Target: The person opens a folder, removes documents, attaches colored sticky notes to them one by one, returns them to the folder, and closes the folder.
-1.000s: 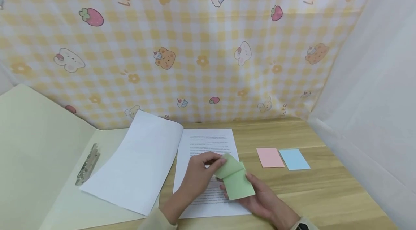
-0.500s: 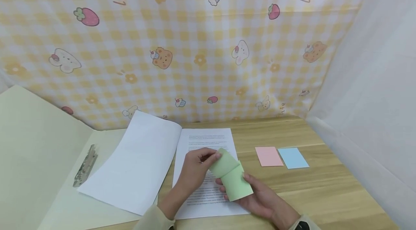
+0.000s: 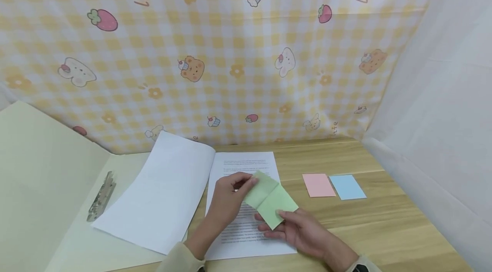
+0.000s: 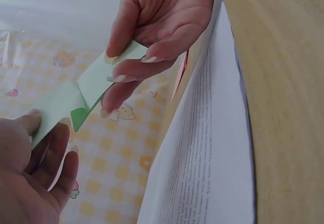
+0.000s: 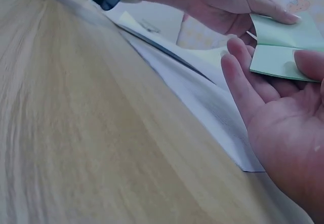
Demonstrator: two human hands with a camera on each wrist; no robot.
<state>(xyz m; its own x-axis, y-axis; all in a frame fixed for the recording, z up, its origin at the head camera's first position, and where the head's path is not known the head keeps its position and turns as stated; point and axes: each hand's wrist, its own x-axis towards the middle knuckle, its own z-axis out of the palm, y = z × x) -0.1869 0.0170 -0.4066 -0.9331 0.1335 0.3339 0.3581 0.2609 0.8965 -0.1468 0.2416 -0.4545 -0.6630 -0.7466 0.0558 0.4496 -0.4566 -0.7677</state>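
Observation:
A pad of light green sticky notes (image 3: 278, 206) is in my right hand (image 3: 305, 235), thumb pressed on its face and fingers underneath. Its top sheet (image 3: 262, 189) stands lifted and folded back along one edge, still joined to the pad. My left hand (image 3: 226, 197) pinches that sheet's free end between thumb and fingers. In the left wrist view a darker green corner (image 4: 78, 116) shows near the fold between sheet and pad. Both hands are above a printed page (image 3: 246, 246), partly hiding its text.
A white sheet (image 3: 161, 195) is turned over leftward from the printed page, across an open cream folder (image 3: 42, 169) with a metal clip (image 3: 101, 197). Pink (image 3: 319, 185) and blue (image 3: 348, 187) sticky notes lie on the wooden table (image 3: 369, 229) at right. A checked curtain (image 3: 230, 50) hangs behind.
My left hand has drawn the green sheet up and left, flattening its fold. The pad has tilted in my right hand, whose thumb has moved from the pad's edge onto its face.

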